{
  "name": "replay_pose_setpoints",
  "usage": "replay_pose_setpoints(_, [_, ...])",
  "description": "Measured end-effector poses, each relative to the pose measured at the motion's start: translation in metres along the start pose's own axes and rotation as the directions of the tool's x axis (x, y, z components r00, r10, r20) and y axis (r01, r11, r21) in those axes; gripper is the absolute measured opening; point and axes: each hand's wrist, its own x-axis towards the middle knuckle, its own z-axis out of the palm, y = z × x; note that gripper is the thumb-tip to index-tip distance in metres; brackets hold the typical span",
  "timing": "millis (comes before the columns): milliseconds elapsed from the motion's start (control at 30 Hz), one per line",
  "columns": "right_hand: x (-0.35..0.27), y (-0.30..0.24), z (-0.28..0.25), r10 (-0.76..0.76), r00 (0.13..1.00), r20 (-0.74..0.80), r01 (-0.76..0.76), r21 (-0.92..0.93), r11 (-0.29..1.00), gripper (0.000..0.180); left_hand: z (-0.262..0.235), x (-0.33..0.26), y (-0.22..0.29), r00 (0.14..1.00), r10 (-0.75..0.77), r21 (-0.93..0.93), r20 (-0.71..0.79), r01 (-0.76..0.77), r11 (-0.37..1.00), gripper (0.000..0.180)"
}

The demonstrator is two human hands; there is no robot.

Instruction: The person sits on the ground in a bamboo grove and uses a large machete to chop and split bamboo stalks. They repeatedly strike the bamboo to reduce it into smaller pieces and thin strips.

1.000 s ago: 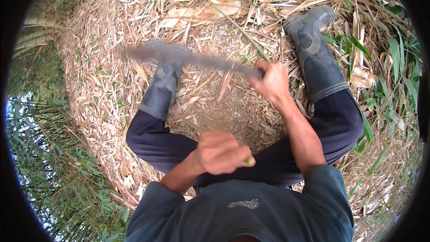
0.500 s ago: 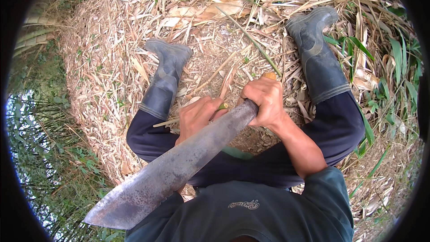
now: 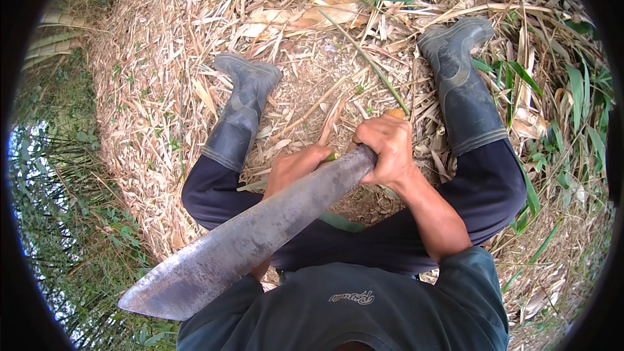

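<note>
A broad machete (image 3: 253,237), its dark steel blade worn and scratched, slants from upper right to lower left over my lap. My right hand (image 3: 385,149) is wrapped round its handle, and the orange-brown butt (image 3: 395,114) pokes out beyond the fist. Just behind the blade, my left hand (image 3: 294,169) is closed on a thin green stick (image 3: 333,156). The stick's cut end shows near the blade's base, by my right fist. Part of the left hand and its forearm are hidden under the blade.
My legs are bent apart, with a dark rubber boot (image 3: 244,101) on the left and another boot (image 3: 458,75) on the right. Dry leaf litter (image 3: 162,97) covers the ground. A thin green stem (image 3: 370,62) lies between the boots; green plants (image 3: 575,110) grow at right.
The blade's tip has risen slightly. My left hand has shifted a little to the right, closer to the blade, with the green stick in it. The right hand keeps its grip.
</note>
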Motion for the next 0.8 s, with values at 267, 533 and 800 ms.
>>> replay_pose_setpoints(267, [-0.0004, 0.0009, -0.0031, -0.021, 1.0, 0.009, 0.022, -0.033, 0.999, 0.035, 0.0005, -0.004, 0.0037, 0.943, -0.313, -0.128, 0.111, 0.326, 0.937, 0.019])
replay_pose_setpoints(533, [0.0026, -0.0005, -0.0047, -0.032, 0.999, -0.007, 0.032, -0.046, 0.998, 0.038, -0.0028, -0.0023, 0.0026, 0.959, -0.268, -0.125, 0.098, 0.279, 0.952, 0.017])
replay_pose_setpoints(800, [0.0019, -0.0012, -0.0072, -0.023, 1.0, 0.019, 0.024, -0.072, 0.997, 0.038, -0.007, 0.0009, 0.0025, 0.96, -0.241, -0.08, 0.14, 0.253, 0.964, 0.013])
